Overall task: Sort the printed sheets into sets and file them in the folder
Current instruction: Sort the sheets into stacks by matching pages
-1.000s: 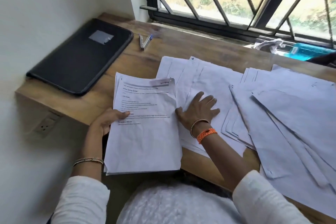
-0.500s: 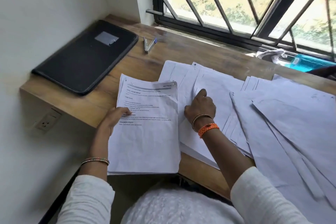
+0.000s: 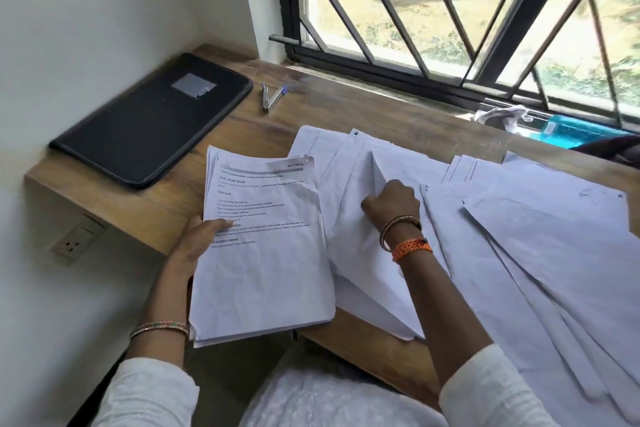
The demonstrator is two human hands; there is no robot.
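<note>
My left hand [image 3: 197, 243] grips the left edge of a stack of printed sheets [image 3: 266, 263], thumb on top, held over the desk's near edge. Its top page is face up with text. To its right, my right hand [image 3: 393, 206] pinches a white sheet [image 3: 363, 236] from the pile of face-down sheets, lifting it into a ridge. More blank-side sheets [image 3: 540, 253] fan out across the right of the desk. A closed black folder [image 3: 152, 121] lies at the far left corner.
Two pens [image 3: 272, 97] lie beside the folder on the wooden desk [image 3: 346, 107]. A barred window runs along the back; a blue bottle [image 3: 571, 130] and a crumpled cloth [image 3: 498, 114] sit on its sill. A wall socket [image 3: 74, 241] is under the desk's left end.
My right hand went from lying flat on the loose sheets to curling and pinching one, which now rises in a fold. The left hand keeps hold of the stack.
</note>
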